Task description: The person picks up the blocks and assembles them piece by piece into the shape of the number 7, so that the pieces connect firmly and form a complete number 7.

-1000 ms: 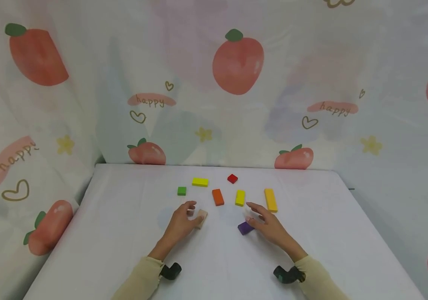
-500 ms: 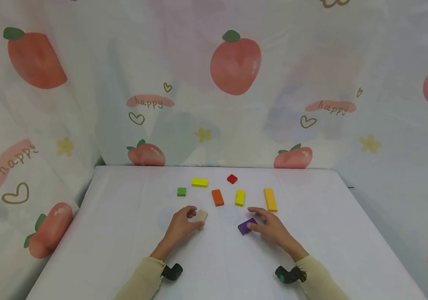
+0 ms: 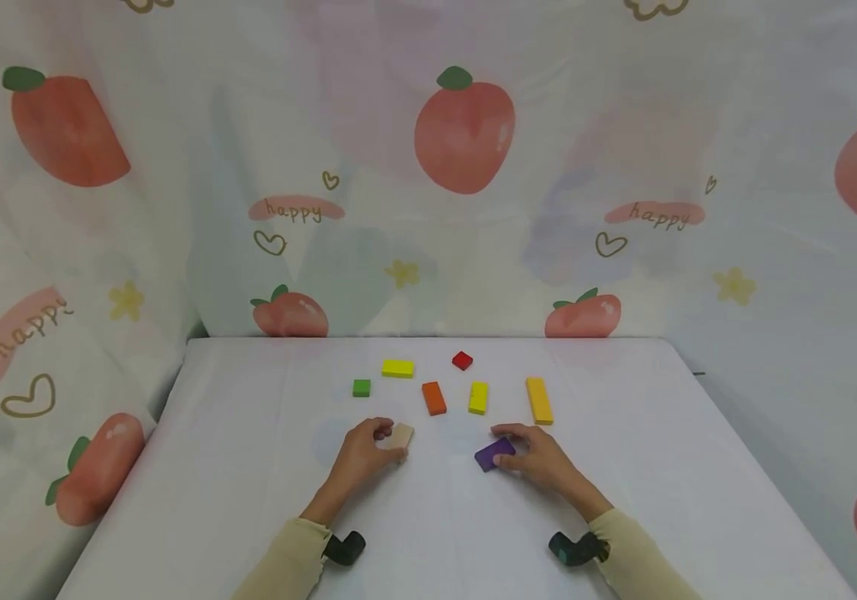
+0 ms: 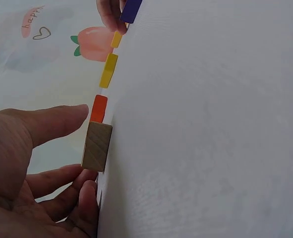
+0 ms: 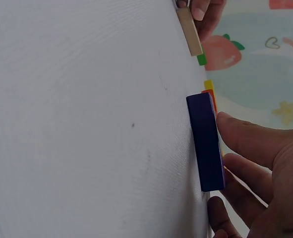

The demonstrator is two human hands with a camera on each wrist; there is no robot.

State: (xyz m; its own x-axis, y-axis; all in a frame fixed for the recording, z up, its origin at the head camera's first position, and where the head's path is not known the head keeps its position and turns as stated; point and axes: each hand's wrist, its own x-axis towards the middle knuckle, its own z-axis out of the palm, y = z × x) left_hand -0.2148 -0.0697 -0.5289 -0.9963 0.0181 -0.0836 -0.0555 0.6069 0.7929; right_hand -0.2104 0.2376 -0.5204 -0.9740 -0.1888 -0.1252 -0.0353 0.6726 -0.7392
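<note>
In the head view, my left hand [image 3: 360, 454] is at a plain wooden block [image 3: 402, 436] on the white table. The left wrist view shows a gap between the thumb and this wooden block [image 4: 97, 147], while a fingertip lies close by its lower end; contact there cannot be told. My right hand [image 3: 544, 457] is at a purple block [image 3: 494, 454], its thumb overlapping the block's near right part. In the right wrist view, the thumb tip is beside the purple block [image 5: 205, 142], with the other fingers spread behind it. Both blocks lie on the table.
Farther back on the table [image 3: 263, 500] lie a green block [image 3: 362, 388], a yellow block [image 3: 398, 369], a red block [image 3: 462, 361], an orange block [image 3: 433, 398], a second yellow block [image 3: 478, 397] and a long yellow-orange block [image 3: 539, 401]. A printed curtain [image 3: 368, 125] stands behind.
Both hands have drawn slightly nearer, and more of the wooden and purple blocks shows. The blocks have not visibly moved on the table. The head view has shifted a little.
</note>
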